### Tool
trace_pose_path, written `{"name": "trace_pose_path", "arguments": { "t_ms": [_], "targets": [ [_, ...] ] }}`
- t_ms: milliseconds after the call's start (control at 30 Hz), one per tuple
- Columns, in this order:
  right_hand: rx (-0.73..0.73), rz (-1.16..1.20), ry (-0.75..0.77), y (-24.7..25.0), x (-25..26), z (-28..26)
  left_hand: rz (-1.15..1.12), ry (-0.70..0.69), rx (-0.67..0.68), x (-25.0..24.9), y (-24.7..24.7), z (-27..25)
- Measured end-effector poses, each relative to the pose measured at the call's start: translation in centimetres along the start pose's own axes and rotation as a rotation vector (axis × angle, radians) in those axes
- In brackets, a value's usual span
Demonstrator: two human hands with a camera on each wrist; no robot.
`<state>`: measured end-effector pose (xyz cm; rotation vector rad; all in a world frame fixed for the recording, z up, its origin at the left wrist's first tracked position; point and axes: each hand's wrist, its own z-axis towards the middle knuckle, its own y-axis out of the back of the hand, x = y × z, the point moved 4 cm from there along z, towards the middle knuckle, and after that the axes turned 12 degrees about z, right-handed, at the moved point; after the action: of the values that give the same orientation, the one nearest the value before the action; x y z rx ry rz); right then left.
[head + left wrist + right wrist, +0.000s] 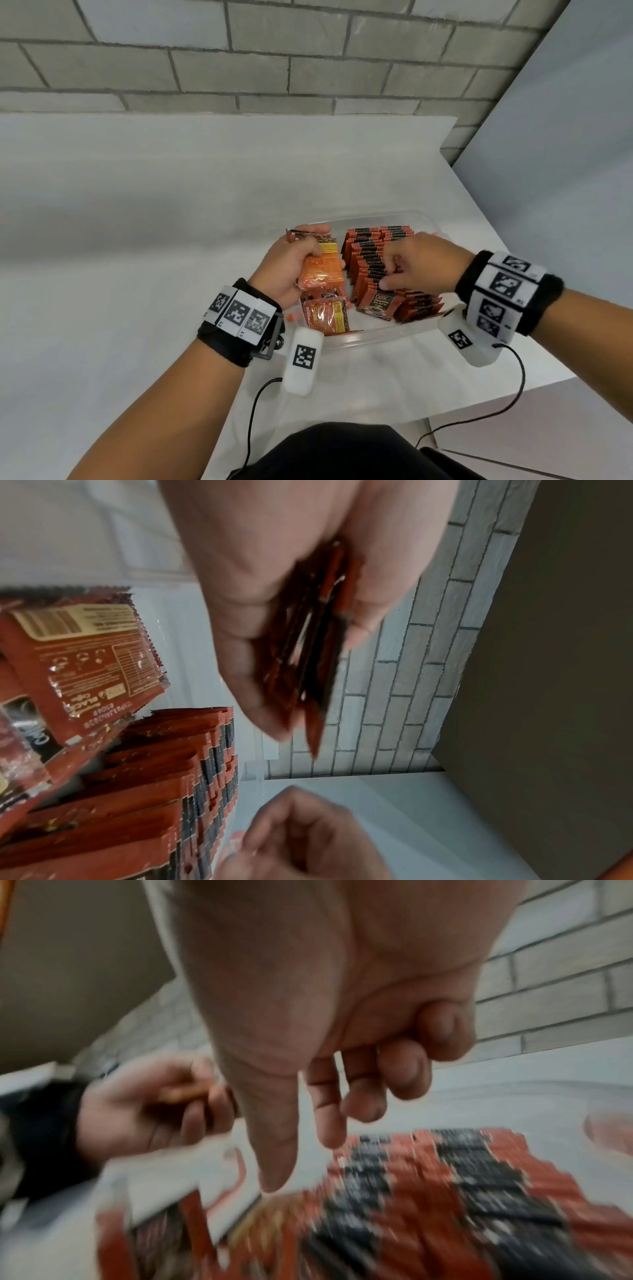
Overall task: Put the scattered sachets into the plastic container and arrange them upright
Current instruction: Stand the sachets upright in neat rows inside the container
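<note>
A clear plastic container (376, 335) stands on the white table. Red-and-black sachets (368, 255) fill its middle and right in upright rows, also seen in the left wrist view (154, 804) and, blurred, in the right wrist view (445, 1191). My left hand (308, 253) grips a bundle of sachets (322, 274) above the container's left part; thumb and fingers clamp the bundle (308, 647). A few loose sachets (325, 315) lie flat below it. My right hand (394, 270) rests on the rows' tops, thumb and index finger extended (301, 1164), holding nothing.
The white table (137, 240) runs wide to the left and ends close to the right of the container. A brick wall (274, 51) stands behind, a grey panel (565, 154) at the right. A small orange bit (294, 317) lies by the container's left side.
</note>
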<state>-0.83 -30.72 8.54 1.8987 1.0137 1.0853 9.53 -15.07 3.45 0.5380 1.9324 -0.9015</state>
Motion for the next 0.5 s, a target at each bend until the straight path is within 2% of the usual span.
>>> {"name": "trace_pose_path", "arguments": {
  "t_ms": [100, 167, 300, 433, 500],
  "targets": [
    [-0.158, 0.454, 0.051, 2.4, 0.7, -0.8, 0.074, -0.03, 0.027, -0.1, -0.9, -0.3],
    [-0.179, 0.59, 0.098, 2.6, 1.6, -1.3, 0.096, -0.051, 0.039, -0.2, -1.7, -0.5],
    [-0.204, 0.628, 0.154, 1.5, 2.4, -1.4, 0.114, -0.08, 0.036, -0.2, -2.8, -0.6],
    [-0.39, 0.653, 0.178, 2.2, 1.5, -1.6, 0.042, -0.034, 0.005, 0.0, -2.7, -0.4],
    [-0.511, 0.612, 0.248, 2.5, 1.3, -1.9, -0.025, 0.008, -0.041, 0.3, -2.4, -0.3]
  ]
}}
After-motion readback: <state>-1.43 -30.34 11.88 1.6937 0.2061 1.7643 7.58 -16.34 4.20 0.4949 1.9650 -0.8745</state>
